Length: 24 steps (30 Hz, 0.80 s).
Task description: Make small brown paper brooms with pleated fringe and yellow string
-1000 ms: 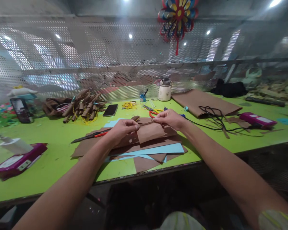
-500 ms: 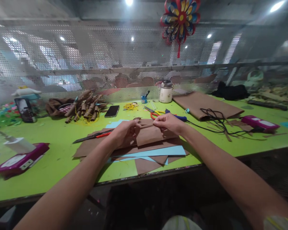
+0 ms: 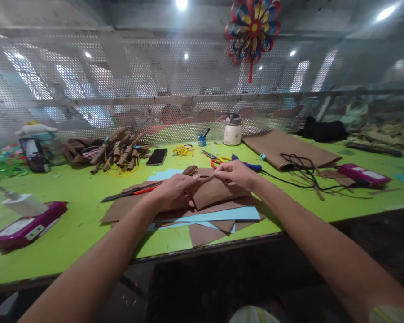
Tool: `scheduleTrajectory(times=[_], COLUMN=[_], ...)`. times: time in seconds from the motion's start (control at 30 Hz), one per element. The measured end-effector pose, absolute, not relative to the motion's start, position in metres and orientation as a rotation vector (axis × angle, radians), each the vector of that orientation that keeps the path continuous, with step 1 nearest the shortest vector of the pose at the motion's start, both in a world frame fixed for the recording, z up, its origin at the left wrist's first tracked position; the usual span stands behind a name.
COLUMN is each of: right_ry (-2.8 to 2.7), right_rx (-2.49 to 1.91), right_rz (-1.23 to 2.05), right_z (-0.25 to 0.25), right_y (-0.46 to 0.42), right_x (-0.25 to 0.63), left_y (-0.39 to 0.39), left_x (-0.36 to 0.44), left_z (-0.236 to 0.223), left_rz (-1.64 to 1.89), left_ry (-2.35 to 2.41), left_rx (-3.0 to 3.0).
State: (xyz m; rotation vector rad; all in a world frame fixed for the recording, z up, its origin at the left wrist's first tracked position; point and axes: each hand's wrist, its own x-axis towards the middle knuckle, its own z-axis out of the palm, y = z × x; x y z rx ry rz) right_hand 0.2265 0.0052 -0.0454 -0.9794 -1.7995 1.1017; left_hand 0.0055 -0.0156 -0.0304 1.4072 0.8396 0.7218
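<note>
A small piece of brown paper (image 3: pixel 208 194) is held between my two hands over a messy stack of larger brown sheets (image 3: pixel 121 211). My left hand (image 3: pixel 177 189) grips its left side, thumb on top. At the upper right edge, my right hand (image 3: pixel 234 172) pinches the paper between thumb and fingers. Light-blue paper (image 3: pixel 229 214) pokes out of the stack toward me. Left of my left hand lies a dark-bladed tool with a red handle (image 3: pixel 144 190). Just beyond my right hand are orange-handled scissors (image 3: pixel 216 162) and a blue-handled tool with a cord (image 3: pixel 252 167).
Rolled brown paper tubes (image 3: pixel 121 154) with yellow string lie at the back left, beside a phone (image 3: pixel 156 157). A white bottle (image 3: pixel 232 130) stands at the back. Large folded brown paper (image 3: pixel 292 148) and a black cord (image 3: pixel 303 166) are right. Purple power strips (image 3: pixel 363 175) sit at both sides.
My left hand has shifted its grip lower on the small brown paper, which now tilts, its left edge turned down. The right hand keeps its pinch in nearly the same place.
</note>
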Motion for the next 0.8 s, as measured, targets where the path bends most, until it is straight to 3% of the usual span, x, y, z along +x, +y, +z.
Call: scheduleTrajectory(times=[0.43, 0.8], right_ry=[-1.877, -1.841], right_rx=[-0.973, -0.952], right_rz=[0.999, 1.169], right_z=[-0.051, -0.052], right_y=[0.002, 0.007], right_x=[0.216, 0.221], left_y=[-0.003, -0.007], left_x=[0.001, 0.003], left_z=[-0.039, -0.035], left_rz=[0.635, 0.544], left_ry=[0.945, 0.956], left_rx=[1.941, 2.13])
